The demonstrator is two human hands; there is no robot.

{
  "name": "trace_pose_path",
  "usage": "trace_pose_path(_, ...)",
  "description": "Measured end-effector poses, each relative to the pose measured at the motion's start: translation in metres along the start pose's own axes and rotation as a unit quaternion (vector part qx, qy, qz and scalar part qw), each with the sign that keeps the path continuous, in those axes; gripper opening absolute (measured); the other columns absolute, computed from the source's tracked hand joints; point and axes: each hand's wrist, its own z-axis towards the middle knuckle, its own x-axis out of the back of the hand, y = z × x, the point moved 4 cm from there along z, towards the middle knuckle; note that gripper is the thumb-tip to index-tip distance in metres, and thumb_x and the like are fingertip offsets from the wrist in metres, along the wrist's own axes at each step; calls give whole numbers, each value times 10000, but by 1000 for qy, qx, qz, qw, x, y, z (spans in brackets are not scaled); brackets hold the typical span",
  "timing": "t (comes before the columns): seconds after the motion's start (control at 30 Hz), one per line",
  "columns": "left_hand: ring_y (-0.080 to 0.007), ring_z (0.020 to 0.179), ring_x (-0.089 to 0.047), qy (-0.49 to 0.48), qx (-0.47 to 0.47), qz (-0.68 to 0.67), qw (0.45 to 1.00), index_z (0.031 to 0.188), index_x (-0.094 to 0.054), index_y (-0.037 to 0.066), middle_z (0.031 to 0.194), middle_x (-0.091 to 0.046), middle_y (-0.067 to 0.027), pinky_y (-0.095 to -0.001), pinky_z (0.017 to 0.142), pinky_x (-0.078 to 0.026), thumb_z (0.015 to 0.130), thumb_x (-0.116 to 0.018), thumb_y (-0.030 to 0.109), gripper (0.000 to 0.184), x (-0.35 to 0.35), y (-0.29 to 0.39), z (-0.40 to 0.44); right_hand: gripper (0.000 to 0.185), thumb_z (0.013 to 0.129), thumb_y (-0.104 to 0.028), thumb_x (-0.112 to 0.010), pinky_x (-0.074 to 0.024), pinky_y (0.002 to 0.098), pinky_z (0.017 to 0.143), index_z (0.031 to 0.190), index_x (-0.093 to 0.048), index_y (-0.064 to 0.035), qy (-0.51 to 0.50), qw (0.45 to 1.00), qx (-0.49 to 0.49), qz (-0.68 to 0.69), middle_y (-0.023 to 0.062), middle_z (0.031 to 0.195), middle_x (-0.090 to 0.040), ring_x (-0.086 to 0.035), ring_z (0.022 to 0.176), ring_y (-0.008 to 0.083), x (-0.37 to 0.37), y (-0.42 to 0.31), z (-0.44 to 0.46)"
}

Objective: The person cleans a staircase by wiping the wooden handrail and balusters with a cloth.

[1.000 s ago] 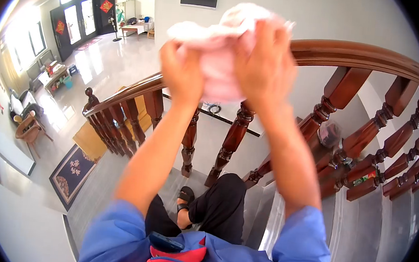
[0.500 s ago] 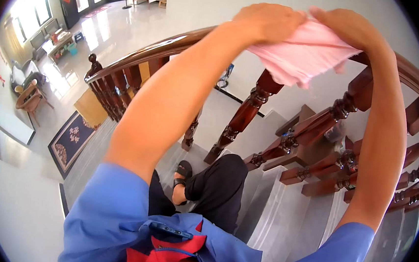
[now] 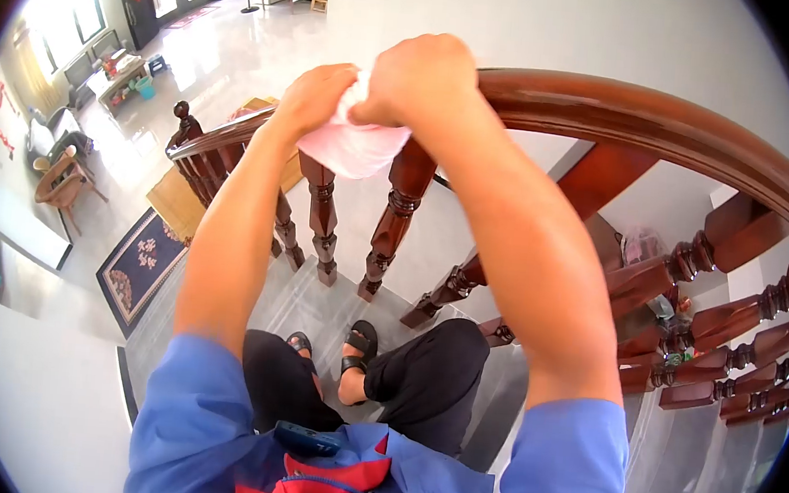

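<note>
A pink cloth is draped over the dark, glossy wooden handrail, its lower edge hanging on my side. My left hand grips the cloth at its left, fingers curled over the rail. Close beside it, my right hand is closed on the cloth's right part, bent over the top of the rail. The far side of the cloth and most fingertips are hidden. Below the cloth stand turned wooden balusters.
Grey stair steps descend at the right behind more balusters. A newel post ends the rail at left. On the floor below lie a patterned dark rug and a wicker chair. My sandalled foot stands on a step.
Both hands and the cloth have moved left along the handrail, leaving its right stretch uncovered. The hands are now nearer my body, and the cloth looks more bunched.
</note>
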Motion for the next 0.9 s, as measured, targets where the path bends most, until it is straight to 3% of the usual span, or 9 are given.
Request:
trace_pose_path(0.1, -373, 1088, -630, 20, 66, -40, 997, 1094, -715, 75, 1155, -713, -157, -407, 968, -464, 984, -428, 330, 399, 7, -38, -4, 578, 778, -614, -699, -570, 535, 907, 1117, -785, -153, -23, 1000, 3, -1, 76, 1070, -767, -736, 980, 276, -8, -18, 17)
trace_pose_path(0.27, -354, 1070, -642, 10, 36, -55, 998, 1095, -712, 38, 1120, -720, -169, -404, 968, -460, 970, -438, 333, 421, 16, -85, 0, 591, 826, -575, -686, -552, 571, 917, 1208, -753, -130, -51, 998, 34, 3, 102, 1181, -738, -712, 1063, 314, -21, -49, 45)
trace_pose_path(0.53, -379, 1092, -621, 27, 125, -23, 992, 1116, -683, -13, 1154, -695, -248, -411, 974, -435, 1022, -424, 447, 536, 28, -143, -10, 604, 881, -559, -646, -512, 561, 963, 1304, -700, -131, -114, 993, 36, 11, 115, 1273, -705, -690, 1121, 314, -40, -82, 66)
trace_pose_path(0.67, -398, 1060, -616, 52, 111, -4, 993, 1084, -665, -45, 1101, -697, -252, -420, 957, -436, 1063, -404, 503, 607, 34, -120, -33, 703, 912, -618, -609, -488, 596, 975, 1340, -662, -62, -70, 994, 58, -58, 136, 1268, -698, -665, 1152, 338, -42, -93, 54)
trace_pose_path(0.73, -401, 1019, -615, 88, 77, 24, 993, 1065, -668, -33, 1050, -693, -224, -437, 930, -445, 1063, -458, 426, 504, 28, -114, -35, 710, 957, -629, -558, -476, 594, 971, 1362, -636, -51, 60, 988, 117, -80, 167, 1264, -677, -628, 1170, 350, -28, -86, 22)
trace_pose_path(0.77, -397, 998, -613, 167, 49, 22, 985, 1051, -669, -21, 1029, -683, -216, -442, 915, -452, 1057, -484, 397, 457, 23, -103, -41, 613, 994, -487, -544, -448, 576, 980, 1371, -611, -8, 71, 984, 129, -105, 195, 1256, -656, -592, 1182, 342, -22, -79, 2)
trace_pose_path(0.8, -392, 978, -611, 244, 22, 18, 969, 1037, -670, -9, 1009, -672, -208, -446, 899, -458, 1051, -510, 368, 410, 16, -88, -48, 613, 994, -487, -544, -448, 576, 980, 1371, -611, -8, 72, 984, 127, -107, 195, 1256, -656, -592, 1182, 342, -28, -71, -13)
trace_pose_path(0.87, -381, 969, -612, 313, -36, 27, 949, 1003, -663, 1, 1000, -657, -203, -465, 876, -462, 1039, -551, 297, 318, -3, -49, -59, 507, 948, -341, -578, -428, 519, 991, 1289, -631, 31, 266, 933, 154, -187, 187, 1190, -656, -582, 1155, 332, -31, -59, -46)
trace_pose_path(0.9, -388, 935, -611, 371, -59, 59, 925, 998, -654, 0, 969, -650, -202, -469, 842, -466, 1043, -549, 286, 308, -8, -22, -67, 438, 948, -301, -561, -413, 487, 988, 1242, -657, 11, 286, 931, 151, -171, 175, 1179, -649, -568, 1159, 320, -31, -48, -61)
